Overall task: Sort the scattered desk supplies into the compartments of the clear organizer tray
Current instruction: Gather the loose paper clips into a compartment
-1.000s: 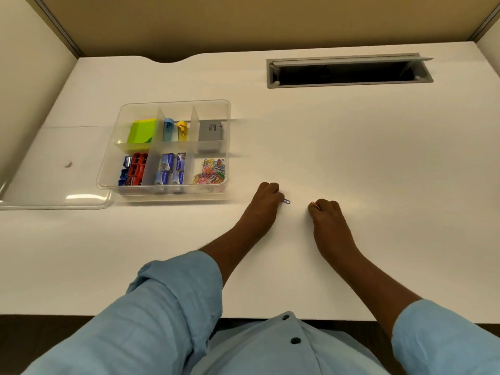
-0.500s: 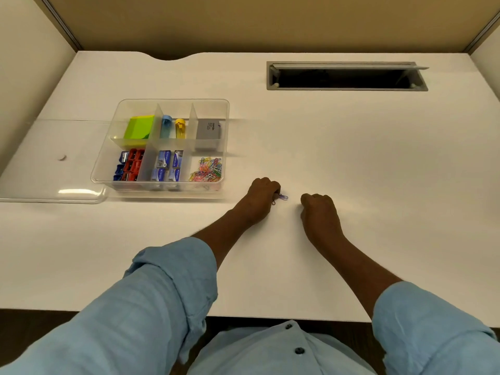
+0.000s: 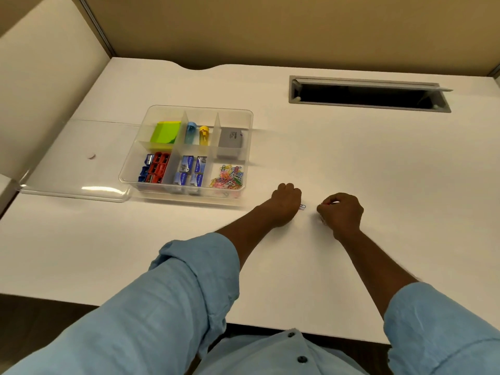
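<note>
**Both hands curled on paper clips, right of the tray**

Left hand (image 3: 286, 204): knuckles up, fingers curled under, forearm angled in from the rolled blue sleeve (image 3: 194, 269). Its fingertips pinch a bluish paper clip (image 3: 302, 207), which sticks out toward the other hand, low over the worktop (image 3: 392, 190).

Right hand (image 3: 341, 215): wrist bent, fingers curled, fingertips pinching a red paper clip (image 3: 326, 203). Whether it is clear of the worktop cannot be told.

The hands are near each other, not touching.

Clear organizer tray (image 3: 198, 108): on the worktop, just left of the left hand. Its front right compartment holds a pile of coloured paper clips (image 3: 227, 180). A clear lid (image 3: 73, 191) lies against its left side.
</note>
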A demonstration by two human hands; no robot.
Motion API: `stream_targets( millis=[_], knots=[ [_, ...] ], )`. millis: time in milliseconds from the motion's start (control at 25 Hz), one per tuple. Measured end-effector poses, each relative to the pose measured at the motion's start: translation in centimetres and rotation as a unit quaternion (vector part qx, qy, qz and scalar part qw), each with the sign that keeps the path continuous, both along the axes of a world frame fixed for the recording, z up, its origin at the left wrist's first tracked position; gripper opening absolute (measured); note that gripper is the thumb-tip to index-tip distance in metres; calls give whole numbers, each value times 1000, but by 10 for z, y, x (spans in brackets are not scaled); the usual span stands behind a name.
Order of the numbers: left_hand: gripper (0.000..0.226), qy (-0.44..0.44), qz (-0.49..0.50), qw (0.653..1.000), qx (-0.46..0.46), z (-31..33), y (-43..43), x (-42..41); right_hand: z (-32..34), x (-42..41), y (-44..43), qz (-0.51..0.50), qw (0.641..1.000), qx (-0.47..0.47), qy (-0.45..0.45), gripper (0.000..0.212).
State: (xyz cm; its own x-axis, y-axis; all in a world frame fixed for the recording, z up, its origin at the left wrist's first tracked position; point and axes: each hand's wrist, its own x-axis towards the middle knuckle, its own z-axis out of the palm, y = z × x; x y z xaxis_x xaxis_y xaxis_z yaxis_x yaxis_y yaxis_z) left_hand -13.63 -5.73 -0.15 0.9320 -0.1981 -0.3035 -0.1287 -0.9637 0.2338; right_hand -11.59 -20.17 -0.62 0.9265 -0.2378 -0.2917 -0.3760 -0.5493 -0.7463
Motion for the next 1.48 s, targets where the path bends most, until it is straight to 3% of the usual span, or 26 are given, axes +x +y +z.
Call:
stream_targets(
  millis=[160, 280, 360, 440, 520, 640, 760, 880, 960, 1040, 1120, 1280, 1480],
  knots=[
    [20, -21, 93, 991, -93, 10, 12, 9, 20, 9, 17, -65, 991, 109, 44, 11],
    [15, -47, 288, 924, -249, 31, 38, 14, 39, 16, 54, -62, 960, 262, 81, 19],
    [19, -61, 376, 878, -290, 40, 61, 15, 52, 18, 87, -47, 931, 349, 101, 19],
    [22, -64, 455, 834, -306, 46, 84, 15, 58, 17, 122, -14, 926, 362, 108, 18],
    [25, -56, 496, 820, -280, 50, 99, 14, 59, 13, 150, 28, 951, 299, 78, 16],
    [25, -73, 471, 865, -156, 53, 115, 11, 60, 6, 174, 168, 979, 110, -43, 9],
    [26, -69, 407, 909, -56, 49, 129, 8, 62, 1, 186, 277, 957, -13, -88, 18],
    [29, -65, 389, 917, -51, 47, 133, 8, 66, -6, 194, 355, 929, -72, -80, 20],
    [29, -77, 389, 915, -71, 51, 131, 8, 66, -11, 193, 344, 928, -100, -103, 29],
    [23, -121, 387, 909, -97, 55, 127, 8, 62, -9, 178, 292, 938, -104, -153, 12],
    [19, -154, 366, 909, -127, 58, 117, 7, 53, -4, 147, 227, 954, -96, -169, 11],
    [17, -135, 239, 937, -214, 50, 79, 8, 28, 1, 66, 127, 976, -148, -99, 7],
    [36, -16, 95, 978, -183, 16, 27, -1, 1, -8, 7, 137, 965, -222, 27, 25]
  ],
)
